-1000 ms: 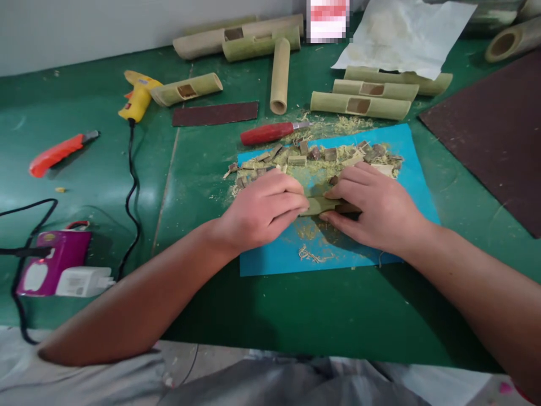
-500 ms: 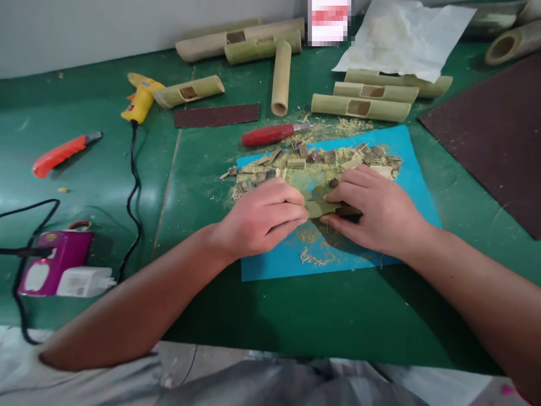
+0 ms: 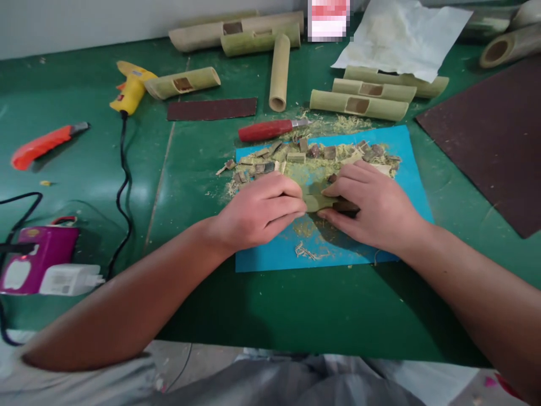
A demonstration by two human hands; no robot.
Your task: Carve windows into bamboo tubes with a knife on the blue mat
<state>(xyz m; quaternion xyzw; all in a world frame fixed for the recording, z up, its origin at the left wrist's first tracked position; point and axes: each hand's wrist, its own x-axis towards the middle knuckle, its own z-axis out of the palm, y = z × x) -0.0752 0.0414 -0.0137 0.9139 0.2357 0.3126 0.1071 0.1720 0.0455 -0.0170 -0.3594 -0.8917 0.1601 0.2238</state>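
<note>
Bamboo piece [image 3: 315,202], flat and green, lies over the blue mat [image 3: 274,256] mid-tabletop [image 3: 296,316]. The left hand [image 3: 257,211] holds its left end in a closed grip and the right hand [image 3: 372,208] pinches the right end. At near left are a purple box [image 3: 40,265] and a white plug [image 3: 70,279], their markings too small to read. Beyond the hands lie shavings and offcuts [image 3: 313,155], a red-handled knife [image 3: 268,129], a sandpaper strip [image 3: 211,109], a yellow glue gun [image 3: 131,90] and windowed bamboo tubes [image 3: 359,104]. Farthest, a pink-white label [image 3: 328,20] is blurred.

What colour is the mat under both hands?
Blue; the mat lies on the green table, clearest in the head view.
</note>
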